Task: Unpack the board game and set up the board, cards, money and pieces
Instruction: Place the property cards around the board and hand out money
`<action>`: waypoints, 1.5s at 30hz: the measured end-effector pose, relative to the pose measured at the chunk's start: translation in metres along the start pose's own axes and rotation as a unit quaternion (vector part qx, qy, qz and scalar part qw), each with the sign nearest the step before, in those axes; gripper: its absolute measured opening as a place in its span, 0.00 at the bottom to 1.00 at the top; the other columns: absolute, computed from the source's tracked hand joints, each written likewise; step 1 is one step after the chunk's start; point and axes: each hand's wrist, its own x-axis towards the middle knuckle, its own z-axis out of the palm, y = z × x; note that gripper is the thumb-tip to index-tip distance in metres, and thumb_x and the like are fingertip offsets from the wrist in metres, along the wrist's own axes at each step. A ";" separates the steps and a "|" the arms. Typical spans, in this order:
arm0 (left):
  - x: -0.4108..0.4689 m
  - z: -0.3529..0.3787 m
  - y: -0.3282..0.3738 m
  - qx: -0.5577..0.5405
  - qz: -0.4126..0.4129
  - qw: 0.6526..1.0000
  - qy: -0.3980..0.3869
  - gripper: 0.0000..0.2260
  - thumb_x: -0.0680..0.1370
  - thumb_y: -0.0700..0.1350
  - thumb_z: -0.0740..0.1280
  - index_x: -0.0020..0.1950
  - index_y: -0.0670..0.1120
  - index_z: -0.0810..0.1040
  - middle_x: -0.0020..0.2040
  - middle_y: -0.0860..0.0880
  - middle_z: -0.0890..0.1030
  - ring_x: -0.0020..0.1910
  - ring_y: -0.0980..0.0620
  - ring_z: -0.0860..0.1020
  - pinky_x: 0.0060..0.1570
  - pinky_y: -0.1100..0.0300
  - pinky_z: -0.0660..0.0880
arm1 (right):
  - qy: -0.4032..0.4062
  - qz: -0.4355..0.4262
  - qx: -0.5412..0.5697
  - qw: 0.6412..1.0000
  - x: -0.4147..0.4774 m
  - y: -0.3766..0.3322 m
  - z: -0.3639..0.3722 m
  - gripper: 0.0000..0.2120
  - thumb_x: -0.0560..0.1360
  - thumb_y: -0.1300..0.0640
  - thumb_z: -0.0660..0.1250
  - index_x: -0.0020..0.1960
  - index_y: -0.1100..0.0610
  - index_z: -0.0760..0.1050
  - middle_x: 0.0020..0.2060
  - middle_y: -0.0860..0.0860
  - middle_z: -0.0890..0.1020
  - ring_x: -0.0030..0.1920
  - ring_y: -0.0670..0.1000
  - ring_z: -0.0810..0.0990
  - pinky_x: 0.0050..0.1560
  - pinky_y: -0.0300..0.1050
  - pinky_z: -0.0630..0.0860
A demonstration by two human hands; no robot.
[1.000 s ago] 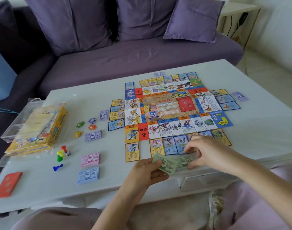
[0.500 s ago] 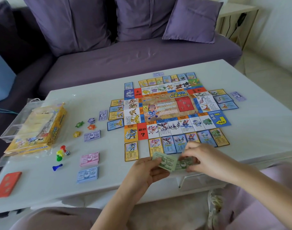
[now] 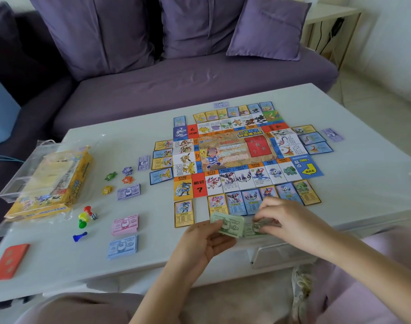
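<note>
The green banknotes (image 3: 230, 226) are lying just over the near edge of the white table (image 3: 363, 188), directly in front of the board (image 3: 234, 155); the left hand (image 3: 206, 239) is pinching the note marked 2000 from below, thumb and curled fingers closing on it; the right hand (image 3: 286, 218) is holding the neighbouring green note, its fingers bent together on the paper. The property cards (image 3: 184, 213) are lying in rows around all four sides of the board, touching or almost touching it. To the left, well apart from the board, the purple stack (image 3: 129, 191), the pink stack (image 3: 125, 224) and the blue stack (image 3: 122, 246) of money are lying in a column; beside them small coloured tokens (image 3: 111, 176), four pawns (image 3: 82, 223) and a die (image 3: 94, 216) are resting; further left the yellow box (image 3: 52, 183) is lying, and a red pack (image 3: 9, 261) near the table corner.
</note>
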 end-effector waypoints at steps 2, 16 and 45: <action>-0.004 -0.003 -0.001 -0.009 0.002 1.000 0.002 0.07 0.79 0.33 0.60 0.50 0.32 0.76 0.43 0.36 0.83 0.39 0.43 0.83 0.44 0.50 0.81 | 0.003 0.017 0.001 1.000 -0.005 0.002 -0.002 0.12 0.72 0.49 0.72 0.55 0.47 0.79 0.44 0.35 0.71 0.42 0.41 0.75 0.44 0.35 0.71; -0.002 0.001 -0.010 -0.099 -0.061 0.993 -0.018 0.09 0.79 0.34 0.58 0.56 0.32 0.74 0.53 0.30 0.80 0.53 0.34 0.79 0.48 0.46 0.79 | 0.046 0.031 0.036 0.998 -0.008 -0.004 0.014 0.13 0.72 0.53 0.73 0.56 0.54 0.81 0.44 0.41 0.75 0.41 0.43 0.77 0.47 0.40 0.76; -0.005 -0.005 -0.003 -0.098 -0.064 0.993 -0.024 0.08 0.79 0.34 0.59 0.54 0.34 0.74 0.52 0.31 0.80 0.55 0.34 0.78 0.48 0.46 0.79 | -0.118 -0.068 -0.236 0.962 0.026 -0.033 -0.011 0.20 0.73 0.48 0.68 0.61 0.55 0.70 0.53 0.48 0.68 0.52 0.48 0.72 0.42 0.40 0.69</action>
